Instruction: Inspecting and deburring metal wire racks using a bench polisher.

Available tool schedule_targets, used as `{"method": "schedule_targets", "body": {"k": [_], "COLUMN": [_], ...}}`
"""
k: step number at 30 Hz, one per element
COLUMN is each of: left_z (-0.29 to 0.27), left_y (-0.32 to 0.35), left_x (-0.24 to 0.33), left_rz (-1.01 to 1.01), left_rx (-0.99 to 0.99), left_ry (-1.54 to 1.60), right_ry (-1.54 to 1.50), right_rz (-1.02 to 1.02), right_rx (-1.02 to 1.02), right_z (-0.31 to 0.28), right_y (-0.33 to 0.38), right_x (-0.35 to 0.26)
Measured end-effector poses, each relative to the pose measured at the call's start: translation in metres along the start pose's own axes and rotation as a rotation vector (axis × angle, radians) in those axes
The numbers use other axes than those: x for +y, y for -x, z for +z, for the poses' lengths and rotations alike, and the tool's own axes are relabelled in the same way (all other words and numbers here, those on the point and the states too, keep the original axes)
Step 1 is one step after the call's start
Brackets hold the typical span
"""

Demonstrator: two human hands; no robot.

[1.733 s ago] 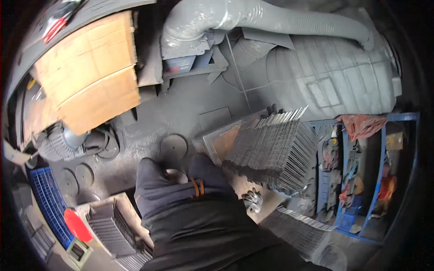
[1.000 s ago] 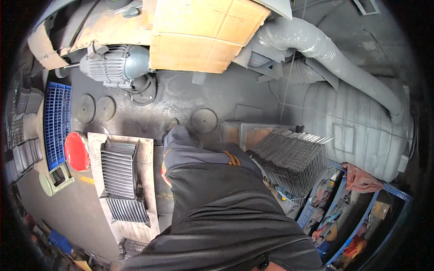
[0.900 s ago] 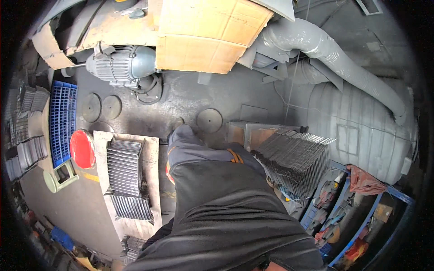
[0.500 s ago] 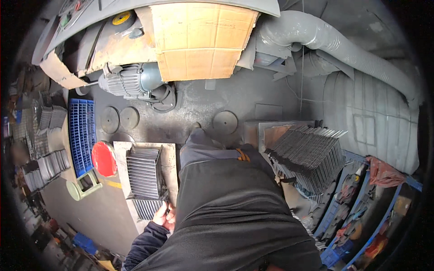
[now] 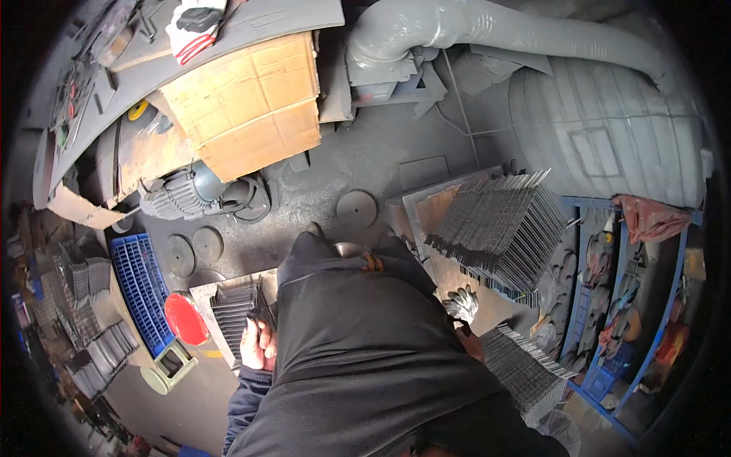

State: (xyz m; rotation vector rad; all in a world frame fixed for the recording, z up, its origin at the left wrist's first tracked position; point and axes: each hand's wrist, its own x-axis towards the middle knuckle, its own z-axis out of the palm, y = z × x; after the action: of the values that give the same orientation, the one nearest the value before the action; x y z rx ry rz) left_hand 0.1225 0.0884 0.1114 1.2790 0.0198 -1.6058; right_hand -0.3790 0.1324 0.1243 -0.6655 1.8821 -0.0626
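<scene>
Biggest first: grey ribbed tank point(image 5: 609, 126), upper right of frame; grey duct hose point(image 5: 487, 24) across the top. Tall stack of thin dark metal plates point(image 5: 495, 221), right of centre; second plate stack point(image 5: 525, 373), lower right. Slatted metal stack point(image 5: 234, 311), left of centre, on a pale board point(image 5: 204, 292), red round seat point(image 5: 186, 318) just left of it. Pair of grey-white gloves point(image 5: 461, 303), below the tall stack, apart from it.

Step, my read: handling the slatted pieces, left side only. A next move there would call for fingers properly round a thin edge, neighbours left undisturbed.

My left hand point(image 5: 259, 346) is at the near end of the slatted stack, fingers curled, thumb up by the dark edges; can't tell if it's gripping one. The slatted stack lies directly above that hand in frame. My right hand point(image 5: 471, 344), mostly hidden by my dark top, sits between the gloves and the second plate stack; can't tell what its fingers are doing.
</scene>
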Motion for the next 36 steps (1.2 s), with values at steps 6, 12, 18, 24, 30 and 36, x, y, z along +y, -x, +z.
{"method": "schedule_targets", "body": {"k": [6, 12, 18, 24, 30, 36], "left_z": [0.051, 0.061, 0.049, 0.069, 0.075, 0.084], "left_y": [-0.045, -0.065, -0.065, -0.078, -0.077, -0.079], "left_x": [0.004, -0.006, -0.013, -0.013, -0.022, -0.021], "left_rz": [-0.07, -0.178, -0.092, -0.125, -0.184, -0.189], "left_rx": [-0.01, -0.167, -0.093, -0.175, -0.3, -0.347], "left_ry": [-0.242, -0.378, -0.237, -0.156, -0.345, -0.333], "right_ry": [-0.39, -0.155, -0.057, -0.24, -0.293, -0.039], "right_rz": [-0.533, -0.604, -0.717, -0.757, -0.673, -0.784], "right_rx": [0.044, -0.196, -0.167, -0.263, -0.561, -0.674], "right_z": [0.001, 0.026, 0.047, 0.06, 0.068, 0.066], "right_y": [-0.012, -0.079, -0.097, -0.11, -0.113, -0.124], "right_x": [-0.08, -0.14, -0.161, -0.161, -0.188, -0.211]}}
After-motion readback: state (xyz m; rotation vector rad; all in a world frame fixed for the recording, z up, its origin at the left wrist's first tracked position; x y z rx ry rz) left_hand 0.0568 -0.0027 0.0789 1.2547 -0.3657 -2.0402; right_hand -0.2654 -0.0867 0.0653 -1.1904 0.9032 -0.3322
